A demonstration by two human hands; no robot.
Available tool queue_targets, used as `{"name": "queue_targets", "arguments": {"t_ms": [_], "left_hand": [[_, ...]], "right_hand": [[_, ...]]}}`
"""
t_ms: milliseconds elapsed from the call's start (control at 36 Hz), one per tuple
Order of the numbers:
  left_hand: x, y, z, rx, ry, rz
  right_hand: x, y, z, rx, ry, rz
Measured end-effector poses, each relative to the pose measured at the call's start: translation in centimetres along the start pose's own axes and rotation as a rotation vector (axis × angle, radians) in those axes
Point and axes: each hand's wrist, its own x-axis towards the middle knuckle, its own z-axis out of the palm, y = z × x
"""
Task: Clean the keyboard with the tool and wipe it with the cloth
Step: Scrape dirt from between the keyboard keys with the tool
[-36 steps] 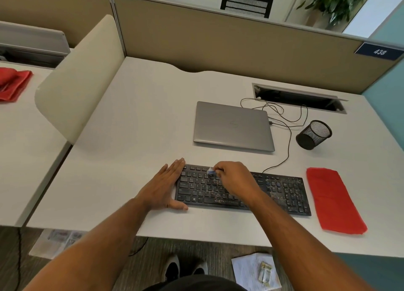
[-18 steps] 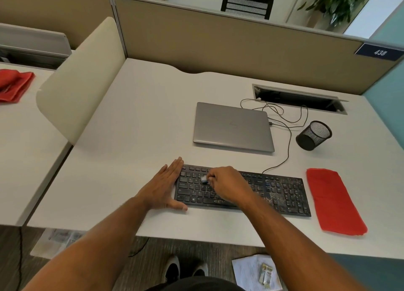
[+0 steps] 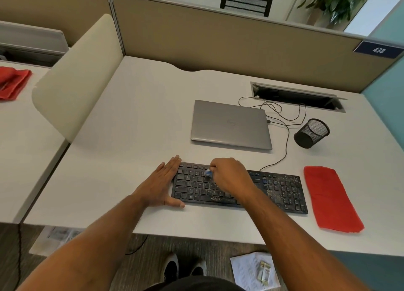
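Keyboard (image 3: 240,189), black and flecked with crumbs, lies at the desk's (image 3: 131,116) near edge, just left of the red cloth (image 3: 330,199). I see my left hand (image 3: 161,186) flat against its left end, fingers straight. My right hand (image 3: 231,179) pinches a small blue tool (image 3: 208,172) over the upper key rows.

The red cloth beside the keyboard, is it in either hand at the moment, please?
No, the red cloth lies flat on the desk, untouched.
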Motion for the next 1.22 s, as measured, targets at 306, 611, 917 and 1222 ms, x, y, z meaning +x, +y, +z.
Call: {"name": "queue_targets", "arguments": {"t_ms": [306,611,917,1222], "left_hand": [[-0.1,0.1,-0.1,-0.009,0.009,0.002],[0.0,0.2,0.0,-0.002,0.01,0.003],[-0.1,0.2,-0.1,-0.016,0.005,-0.004],[-0.1,0.3,-0.1,-0.026,0.006,-0.01]], "right_hand": [[-0.1,2.0,0.1,-0.031,0.004,0.091],[-0.4,2.1,0.2,0.095,-0.136,0.011],[-0.7,2.6,0.6,0.169,-0.072,-0.005],[-0.5,2.4,0.1,0.184,-0.065,0.002]]}}
